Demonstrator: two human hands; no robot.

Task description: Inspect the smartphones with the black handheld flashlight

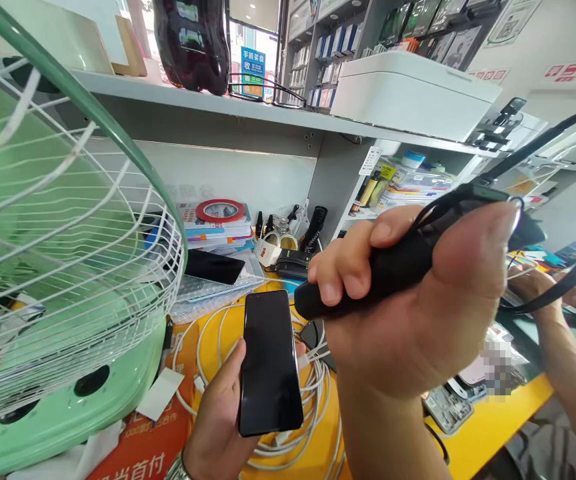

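My left hand (215,413) holds a black smartphone (269,363) upright, screen dark, low in the middle of the view above a yellow bench top (498,420). My right hand (413,313) is raised close to the camera, fingers wrapped round a black tool handle (368,277). A black cable (543,143) runs from the handle's upper end off to the right. White cables (313,400) lie coiled under the phone.
A green fan with a white wire guard (63,267) fills the left. Another phone (214,267), tape rolls and small bottles lie at the back of the bench. A white printer (413,93) sits on the shelf above. Another person's hands (563,290) work at the right.
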